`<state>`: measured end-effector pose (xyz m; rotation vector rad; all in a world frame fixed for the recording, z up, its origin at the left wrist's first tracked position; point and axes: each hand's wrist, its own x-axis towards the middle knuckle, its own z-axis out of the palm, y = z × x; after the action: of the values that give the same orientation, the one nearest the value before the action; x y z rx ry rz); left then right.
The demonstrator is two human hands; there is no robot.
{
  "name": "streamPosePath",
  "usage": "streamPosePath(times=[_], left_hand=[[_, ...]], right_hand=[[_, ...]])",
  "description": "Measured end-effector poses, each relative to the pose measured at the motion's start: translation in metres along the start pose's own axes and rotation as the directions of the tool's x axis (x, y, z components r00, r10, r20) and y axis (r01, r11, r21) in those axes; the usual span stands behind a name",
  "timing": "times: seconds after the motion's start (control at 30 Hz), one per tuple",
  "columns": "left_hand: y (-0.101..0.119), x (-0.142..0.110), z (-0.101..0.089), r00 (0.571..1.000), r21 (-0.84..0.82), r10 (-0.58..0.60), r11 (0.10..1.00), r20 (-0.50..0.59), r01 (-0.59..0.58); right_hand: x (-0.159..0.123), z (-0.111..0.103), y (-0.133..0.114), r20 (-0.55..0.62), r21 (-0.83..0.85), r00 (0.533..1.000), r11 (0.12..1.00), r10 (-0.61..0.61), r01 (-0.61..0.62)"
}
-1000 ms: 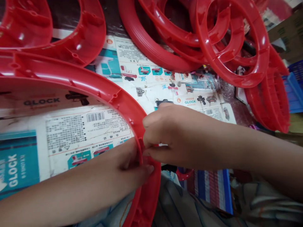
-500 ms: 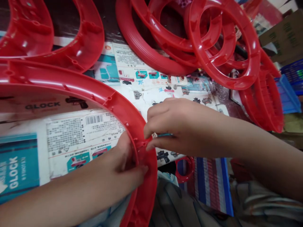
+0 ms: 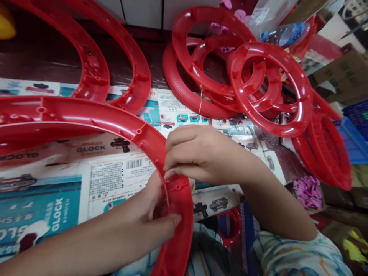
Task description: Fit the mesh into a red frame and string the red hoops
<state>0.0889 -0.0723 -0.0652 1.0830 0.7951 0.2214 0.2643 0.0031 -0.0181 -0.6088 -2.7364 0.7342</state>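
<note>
A large red plastic ring, hollow side up with ribs and small posts in its channel, fills the left and lower middle of the head view. My left hand grips its right side, the thumb lying in the channel and the fingers on the inner wall. Over the same stretch, my right hand is closed in a pinch. Its fingertips are at the inner edge of the channel, just above a rib with a post. Whatever lies between those fingertips, if anything, is hidden.
Beyond the ring, another red ring lies at the back left. Several smaller red rings are heaped at the back right. Printed cardboard covers the tabletop. A plastic bottle, pink pieces and a blue basket are farther right.
The view has shifted, showing more of the table's back. My right hand's fingertips have gone from the rib's post to the channel's inner edge. My left hand keeps its grip.
</note>
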Motion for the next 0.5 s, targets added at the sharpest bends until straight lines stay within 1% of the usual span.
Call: streamPosePath(times=[0.07, 0.13, 0.2, 0.27, 0.33, 0.37, 0.43, 0.5], left_hand=[[0.001, 0.0, -0.001, 1.0, -0.087, -0.018, 0.996, 0.015, 0.02], [0.001, 0.0, -0.001, 0.999, -0.158, -0.039, 0.986, 0.028, 0.043], [0.001, 0.0, -0.001, 0.998, -0.214, -0.048, 0.975, 0.035, 0.054], [0.0, 0.0, 0.0, 0.999, -0.3, -0.017, 0.953, 0.047, 0.031], [-0.001, 0.001, 0.001, 0.998, -0.374, 0.014, 0.927, 0.059, 0.009], [-0.002, 0.002, 0.001, 0.998, -0.377, 0.024, 0.926, 0.057, -0.001], [-0.004, 0.003, 0.002, 0.999, -0.327, 0.012, 0.945, 0.042, 0.002], [-0.006, 0.004, 0.002, 0.999, -0.297, 0.001, 0.955, 0.037, 0.01]], right_hand=[[-0.002, -0.004, 0.004, -0.025, 0.073, 1.0, 0.997, 0.005, -0.004], [-0.003, -0.008, 0.005, 0.005, 0.085, 1.0, 0.996, 0.007, -0.008], [-0.002, -0.012, 0.003, 0.072, 0.056, 0.997, 0.998, -0.019, 0.015], [-0.003, -0.016, -0.001, 0.14, 0.011, 0.99, 0.999, -0.032, 0.03], [-0.006, -0.015, -0.006, 0.156, -0.053, 0.988, 0.998, -0.014, 0.023], [-0.008, -0.014, -0.008, 0.148, -0.087, 0.989, 0.996, 0.002, 0.011], [-0.012, -0.009, -0.011, 0.116, -0.132, 0.993, 0.991, 0.024, -0.009], [-0.016, -0.003, -0.012, 0.093, -0.124, 0.995, 0.992, 0.026, -0.014]])
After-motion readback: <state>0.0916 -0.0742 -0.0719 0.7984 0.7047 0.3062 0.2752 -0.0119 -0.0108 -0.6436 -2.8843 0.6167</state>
